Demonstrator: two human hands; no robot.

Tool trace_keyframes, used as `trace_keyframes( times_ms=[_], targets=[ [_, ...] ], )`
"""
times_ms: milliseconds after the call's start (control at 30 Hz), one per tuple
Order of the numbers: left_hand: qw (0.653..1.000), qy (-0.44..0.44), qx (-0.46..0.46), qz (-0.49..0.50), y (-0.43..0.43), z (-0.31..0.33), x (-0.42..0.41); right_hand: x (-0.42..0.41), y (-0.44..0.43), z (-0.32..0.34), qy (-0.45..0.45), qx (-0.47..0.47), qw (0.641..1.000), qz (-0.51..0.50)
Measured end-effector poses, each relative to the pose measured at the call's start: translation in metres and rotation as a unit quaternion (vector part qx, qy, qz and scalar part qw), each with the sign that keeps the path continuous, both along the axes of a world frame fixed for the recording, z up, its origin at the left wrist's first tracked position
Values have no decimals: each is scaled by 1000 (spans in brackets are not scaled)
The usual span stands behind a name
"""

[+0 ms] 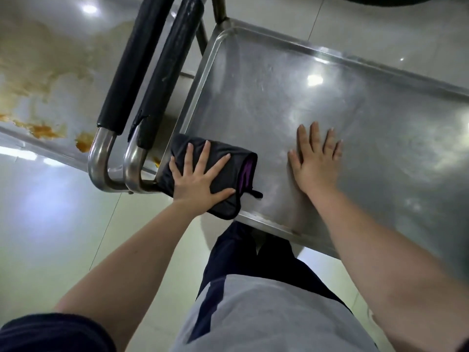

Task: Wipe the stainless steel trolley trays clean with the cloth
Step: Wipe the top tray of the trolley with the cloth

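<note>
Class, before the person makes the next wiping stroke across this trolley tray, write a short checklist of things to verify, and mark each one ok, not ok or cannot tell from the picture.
1. Cloth lies on the tray, at its near corner: ok.
2. Left hand pressed flat on the cloth, fingers spread: ok.
3. Right hand flat on the bare tray, steadying it: ok.
4. Stroke path free of objects: ok.
5. Tray surface free of smears: not ok, dull streaks show.
6. Cloth damp enough: cannot tell.
</note>
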State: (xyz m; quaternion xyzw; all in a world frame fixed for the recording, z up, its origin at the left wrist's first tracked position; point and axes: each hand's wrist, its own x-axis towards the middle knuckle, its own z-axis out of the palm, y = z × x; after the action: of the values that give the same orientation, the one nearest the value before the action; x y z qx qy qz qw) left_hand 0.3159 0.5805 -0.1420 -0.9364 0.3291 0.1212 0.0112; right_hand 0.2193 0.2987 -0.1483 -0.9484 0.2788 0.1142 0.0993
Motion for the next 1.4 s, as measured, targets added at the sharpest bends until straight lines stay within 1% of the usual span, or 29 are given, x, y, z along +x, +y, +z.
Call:
trace_keyframes(
  times_ms=[100, 200, 300, 433, 533, 600, 667, 733, 800, 867, 933, 1000, 1067, 1167, 1233, 1333, 1400],
  targets=[
    [1000, -10, -1, -2, -3, -2, -1, -19, -27, 3, -18, 10, 1000, 15],
    [1000, -8, -7, 6, -4, -3, -6, -44, -67, 1, 22, -19, 999, -21],
    [1000, 12, 12, 14, -19, 0, -20, -52, -79, -5, 40, -34, 998, -26],
    [999, 32, 31, -29, -72, -2, -76, -51, -75, -6, 14, -23, 999, -21],
    [998, 47, 20, -28, -123, -2, -127, -50, -76, -8, 11, -25, 999, -28],
    [999, 46, 5, -23, -138, 0, -143, -50, -78, -9, 9, -24, 999, -31],
    [999, 34, -9, -31, -128, -1, -136, -50, -80, -11, 6, -18, 999, -27],
    [1000, 20, -2, -25, -101, -3, -112, -50, -82, -10, 8, -14, 1000, -24],
    [1000, 7, 21, 12, -70, -2, -78, -49, -81, -9, 9, -13, 1000, -26],
    [998, 15, 36, 53, -45, 2, -46, -49, -78, -8, 12, -16, 1000, -23],
    [996, 25, 44, 72, -35, 4, -33, -48, -77, -8, 15, -19, 999, -22],
    [995, 22, 51, 86, -44, 4, -41, -49, -76, -8, 21, -22, 999, -23],
    [994, 22, 45, 96, -74, 2, -70, -50, -76, -9, 29, -23, 999, -21],
    [998, 36, 26, 44, -132, 0, -132, -50, -79, -9, 34, -7, 999, -16],
    [999, 41, 14, 14, -154, 3, -162, -51, -82, -8, 36, 1, 999, -10],
    [999, 36, -2, 9, -139, 1, -151, -51, -83, -6, 27, 12, 1000, -8],
    [999, 22, 5, 40, -111, -2, -117, -52, -82, -4, 20, 14, 1000, -9]
  ],
)
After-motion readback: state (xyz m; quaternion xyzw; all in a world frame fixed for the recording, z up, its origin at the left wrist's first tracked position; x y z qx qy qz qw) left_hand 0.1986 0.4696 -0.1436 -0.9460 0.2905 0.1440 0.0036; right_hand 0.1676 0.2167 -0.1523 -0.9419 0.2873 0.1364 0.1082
